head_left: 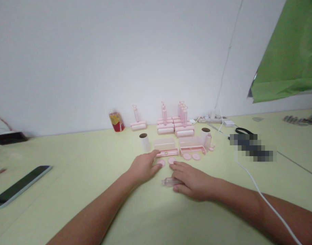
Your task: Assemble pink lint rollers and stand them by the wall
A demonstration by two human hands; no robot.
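My left hand (143, 167) is spread, its index finger at the near left end of a pink lint roller cover (168, 152) and its thumb on a pink disc (161, 163). My right hand (194, 180) grips a clear pinkish lint roller handle (167, 182) lying sideways between thumb and fingers. Its fingertips touch a second pink disc (171, 160). Right of these are two more discs, one being a pink end cap (196, 156), in front of another open cover (193, 149). White paper rolls (145, 143) stand upright beside the covers.
Assembled pink lint rollers (165, 130) line the wall, one roller (138, 126) apart. A red-and-yellow bottle (117, 120) stands left of it. A phone (20, 185) lies at left. A white cable (255, 185) crosses over my right forearm. A power strip (213, 119) lies behind.
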